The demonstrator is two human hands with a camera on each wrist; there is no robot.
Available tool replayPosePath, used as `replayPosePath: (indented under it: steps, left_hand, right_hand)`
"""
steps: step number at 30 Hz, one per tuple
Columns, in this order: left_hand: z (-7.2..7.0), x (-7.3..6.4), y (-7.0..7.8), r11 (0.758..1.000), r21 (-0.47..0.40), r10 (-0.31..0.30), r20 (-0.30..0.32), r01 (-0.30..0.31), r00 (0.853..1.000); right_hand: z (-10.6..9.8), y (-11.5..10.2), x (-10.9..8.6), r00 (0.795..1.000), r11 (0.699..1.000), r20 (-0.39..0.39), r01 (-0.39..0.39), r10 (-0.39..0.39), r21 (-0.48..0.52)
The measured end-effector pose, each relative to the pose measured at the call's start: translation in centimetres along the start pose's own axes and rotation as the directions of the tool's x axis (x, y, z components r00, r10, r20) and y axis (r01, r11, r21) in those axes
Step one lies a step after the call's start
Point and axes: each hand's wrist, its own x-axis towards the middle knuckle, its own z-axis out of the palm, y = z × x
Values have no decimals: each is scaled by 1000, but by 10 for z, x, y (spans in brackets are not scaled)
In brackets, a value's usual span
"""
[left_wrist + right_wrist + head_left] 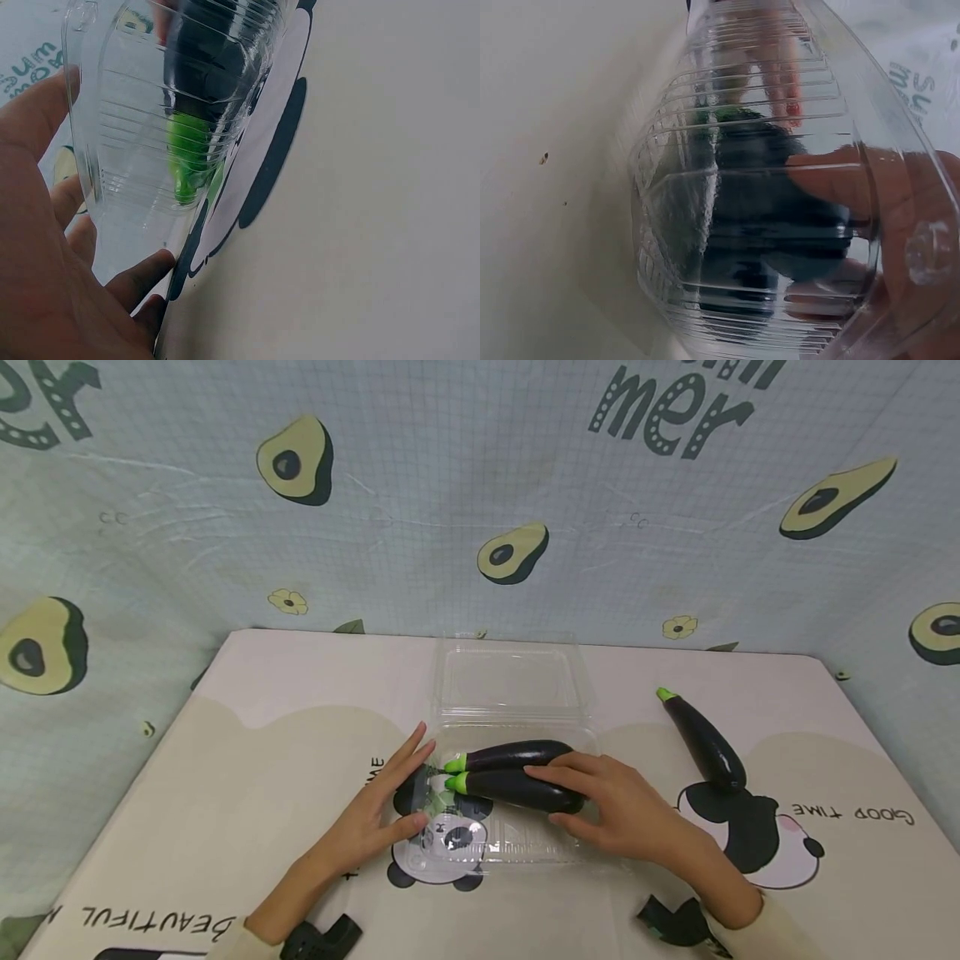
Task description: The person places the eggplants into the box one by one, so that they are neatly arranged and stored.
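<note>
A clear plastic clamshell box sits on the table with its lid laid back. Two dark eggplants with bright green stems lie side by side in its base, the rear eggplant behind the front eggplant. My right hand reaches in over the right side, thumb and fingers gripping the blunt end of the front one. At the box's left edge my left hand spreads its fingers, touching the rim. The left wrist view shows a green stem through the ribbed wall.
A third eggplant lies to the right, on the panda-printed tablecloth. Behind the table hangs an avocado-patterned cloth. Black straps are near both wrists.
</note>
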Motion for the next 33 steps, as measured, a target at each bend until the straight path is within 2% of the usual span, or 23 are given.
replayPosePath:
  steps: [15, 23, 33]
  left_hand:
    - [-1, 1, 2, 1000, -10, 10, 7, -10, 1000]
    - [-1, 1, 3, 1000, -17, 5, 10, -5, 1000]
    - [-1, 0, 1, 1000, -14, 1, 6, -1, 1000]
  right_hand:
    - [3, 0, 2, 1000, 1000, -3, 21, -21, 6]
    - [5, 0, 4, 1000, 998, -4, 22, -23, -53]
    - [6, 0, 7, 1000, 994, 14, -10, 12, -106]
